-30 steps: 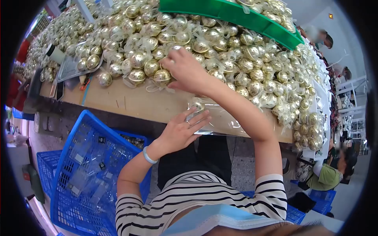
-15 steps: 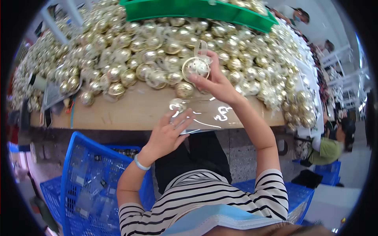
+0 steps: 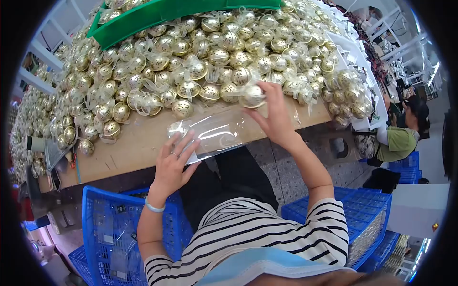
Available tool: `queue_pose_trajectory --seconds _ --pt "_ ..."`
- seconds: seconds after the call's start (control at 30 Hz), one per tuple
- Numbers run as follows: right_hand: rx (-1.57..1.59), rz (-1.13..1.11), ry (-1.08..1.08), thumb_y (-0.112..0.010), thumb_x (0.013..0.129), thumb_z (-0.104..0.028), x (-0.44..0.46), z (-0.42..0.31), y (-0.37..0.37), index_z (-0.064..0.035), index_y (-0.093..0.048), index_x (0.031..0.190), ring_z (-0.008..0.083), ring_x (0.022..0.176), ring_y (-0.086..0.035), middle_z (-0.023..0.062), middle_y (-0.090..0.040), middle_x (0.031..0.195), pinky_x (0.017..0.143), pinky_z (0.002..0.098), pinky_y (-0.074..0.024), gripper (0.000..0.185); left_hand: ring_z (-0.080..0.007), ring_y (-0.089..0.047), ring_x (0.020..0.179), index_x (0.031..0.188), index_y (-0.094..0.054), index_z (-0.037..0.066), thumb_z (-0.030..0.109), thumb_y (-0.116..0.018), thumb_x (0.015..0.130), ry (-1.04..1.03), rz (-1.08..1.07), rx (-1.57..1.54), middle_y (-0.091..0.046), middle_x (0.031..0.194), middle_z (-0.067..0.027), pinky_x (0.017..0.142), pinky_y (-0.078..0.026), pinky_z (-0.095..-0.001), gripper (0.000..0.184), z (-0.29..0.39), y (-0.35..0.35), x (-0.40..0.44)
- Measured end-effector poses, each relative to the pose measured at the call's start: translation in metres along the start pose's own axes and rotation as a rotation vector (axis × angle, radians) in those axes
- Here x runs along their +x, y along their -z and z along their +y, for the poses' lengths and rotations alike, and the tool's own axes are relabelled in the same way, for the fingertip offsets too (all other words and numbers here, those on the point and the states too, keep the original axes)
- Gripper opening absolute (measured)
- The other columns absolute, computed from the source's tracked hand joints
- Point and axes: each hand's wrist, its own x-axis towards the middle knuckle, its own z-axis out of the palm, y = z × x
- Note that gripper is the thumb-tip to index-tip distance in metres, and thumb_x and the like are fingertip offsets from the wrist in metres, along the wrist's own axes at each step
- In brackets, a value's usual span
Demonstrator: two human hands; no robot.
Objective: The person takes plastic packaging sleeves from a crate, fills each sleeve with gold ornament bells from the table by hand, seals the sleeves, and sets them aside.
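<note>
My right hand (image 3: 274, 114) holds a gold and white ball ornament (image 3: 252, 97) between thumb and fingers, above the right part of a clear plastic bag. My left hand (image 3: 174, 164) lies with its fingers spread on the left end of the clear bag (image 3: 222, 135), at the front edge of the table (image 3: 129, 155). Another ball (image 3: 177, 128) shows at the bag's left end, just beyond my left fingertips. A loose gold ball (image 3: 182, 109) sits behind the bag, at the front of a large heap of gold balls with pale ribbons (image 3: 210, 52).
Across the back of the heap stands a long green tray (image 3: 143, 21). Blue baskets are at the lower left (image 3: 109, 238) and lower right (image 3: 353, 209). A grey tray (image 3: 55, 155) lies at the left. A co-worker in green (image 3: 400, 143) is at the right, beside white trays.
My right hand reached into the heap, took hold of a ball and now has it lower, over the bag. My left hand stays on the bag. The view has turned and shifted.
</note>
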Motion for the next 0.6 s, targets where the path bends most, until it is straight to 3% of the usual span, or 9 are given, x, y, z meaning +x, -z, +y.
queue_pose_trajectory --seconds 0.03,0.13,0.23,0.33,0.37,0.4,0.47,0.53,0.6 --pt "0.091 -0.009 -0.058 -0.083 0.082 -0.013 -0.002 0.001 -0.003 -0.0016 -0.046 0.141 0.0427 0.119 -0.052 0.0236 -0.048 0.128 0.101 0.0461 -0.0451 0.071 -0.0355 -0.045 0.139 0.139 -0.062 0.018 0.020 -0.083 0.078 0.004 0.006 0.002 -0.054 0.152 -0.0038 0.112 -0.042 -0.0449 0.065 0.001 -0.001 0.000" --pt "-0.193 0.093 -0.107 -0.083 0.083 -0.015 -0.051 0.041 0.005 -0.0012 -0.048 0.139 0.0419 0.119 -0.053 0.0232 -0.049 0.128 0.102 0.0457 -0.0448 0.068 -0.0352 -0.046 0.138 0.140 -0.062 0.017 0.021 -0.084 0.077 -0.002 0.021 -0.001 -0.054 0.152 -0.0035 0.113 -0.041 -0.0447 0.066 -0.003 -0.002 -0.002" --pt "0.000 -0.133 -0.168 -0.082 0.085 -0.017 -0.068 0.042 0.003 -0.0009 -0.050 0.138 0.0378 0.121 -0.055 0.0211 -0.051 0.132 0.103 0.0443 -0.0454 0.064 -0.0349 -0.046 0.138 0.141 -0.060 0.016 0.022 -0.084 0.077 0.000 0.032 -0.017 -0.054 0.152 -0.0033 0.113 -0.041 -0.0444 0.069 -0.006 -0.004 -0.003" --pt "0.600 -0.526 -0.325 -0.086 0.083 -0.013 -0.060 0.037 -0.008 -0.0006 -0.048 0.140 0.0224 0.122 -0.056 0.0116 -0.055 0.134 0.106 0.0394 -0.0454 0.069 -0.0343 -0.046 0.138 0.142 -0.059 0.015 0.022 -0.084 0.075 -0.007 0.024 -0.081 -0.054 0.152 -0.0031 0.114 -0.040 -0.0441 0.072 -0.011 -0.002 -0.004" --pt "0.781 -0.710 -0.388 -0.085 0.085 -0.023 -0.045 0.030 -0.005 -0.0007 -0.049 0.141 0.0211 0.126 -0.057 0.0132 -0.059 0.137 0.105 0.0387 -0.0468 0.070 -0.0341 -0.046 0.138 0.143 -0.058 0.015 0.022 -0.084 0.075 -0.011 0.022 -0.110 -0.054 0.152 -0.0031 0.114 -0.040 -0.0440 0.073 -0.013 -0.001 -0.004" --pt "1.224 -0.778 -0.508 -0.088 0.082 -0.025 -0.032 0.018 -0.011 -0.0032 -0.054 0.140 0.0181 0.124 -0.058 0.0089 -0.062 0.132 0.106 0.0367 -0.0469 0.070 -0.0338 -0.046 0.138 0.143 -0.058 0.015 0.022 -0.084 0.075 -0.018 0.013 -0.122 -0.054 0.152 -0.0032 0.114 -0.040 -0.0438 0.074 -0.015 -0.001 -0.004" --pt "0.865 -0.943 -0.222 -0.089 0.080 -0.025 -0.002 0.018 -0.036 -0.0059 -0.060 0.135 0.0195 0.121 -0.061 0.0071 -0.063 0.130 0.106 0.0360 -0.0491 0.065 -0.0334 -0.047 0.138 0.144 -0.057 0.015 0.022 -0.084 0.074 -0.026 -0.003 -0.146 -0.054 0.152 -0.0033 0.115 -0.039 -0.0433 0.075 -0.019 0.001 -0.006" --pt "0.698 -0.976 -0.319 -0.089 0.079 -0.027 0.004 -0.012 -0.067 -0.0080 -0.064 0.134 0.0205 0.119 -0.063 0.0075 -0.064 0.131 0.103 0.0368 -0.0520 0.063 -0.0326 -0.047 0.138 0.145 -0.057 0.015 0.022 -0.084 0.074 -0.023 -0.004 -0.126 -0.054 0.152 -0.0031 0.115 -0.039 -0.0426 0.076 -0.017 0.001 -0.004" --pt "0.847 -0.847 -0.136 -0.086 0.082 -0.022 -0.003 -0.016 -0.087 -0.0070 -0.062 0.137 0.0219 0.117 -0.065 0.0096 -0.067 0.129 0.101 0.0362 -0.0535 0.062 -0.0317 -0.046 0.139 0.145 -0.057 0.015 0.023 -0.084 0.074 -0.022 -0.012 -0.105 -0.054 0.153 -0.0023 0.114 -0.040 -0.0418 0.077 -0.013 0.002 -0.004"
